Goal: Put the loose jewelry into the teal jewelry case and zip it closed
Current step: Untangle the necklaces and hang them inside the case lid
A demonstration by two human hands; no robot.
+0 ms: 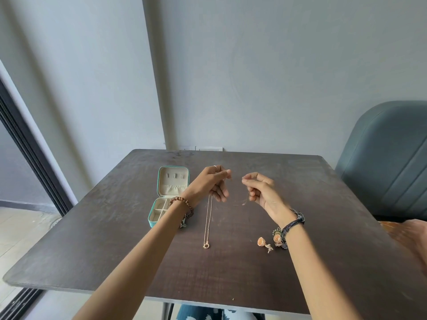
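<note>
You are pinching a thin chain (238, 202) with both hands; necklace (207, 225) and earrings (265, 243) are still lying outside the open teal case (166, 197).

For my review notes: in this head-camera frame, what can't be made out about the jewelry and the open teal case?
- Thin gold chain between left hand and right hand: too fine to trace, clasp state unreadable.
- Open teal jewelry case: left forearm hides its near right corner; compartment contents too small.
- Orange dome earrings: right wrist covers part of one.
- Long gold pendant necklace: top hidden behind left hand.
</note>
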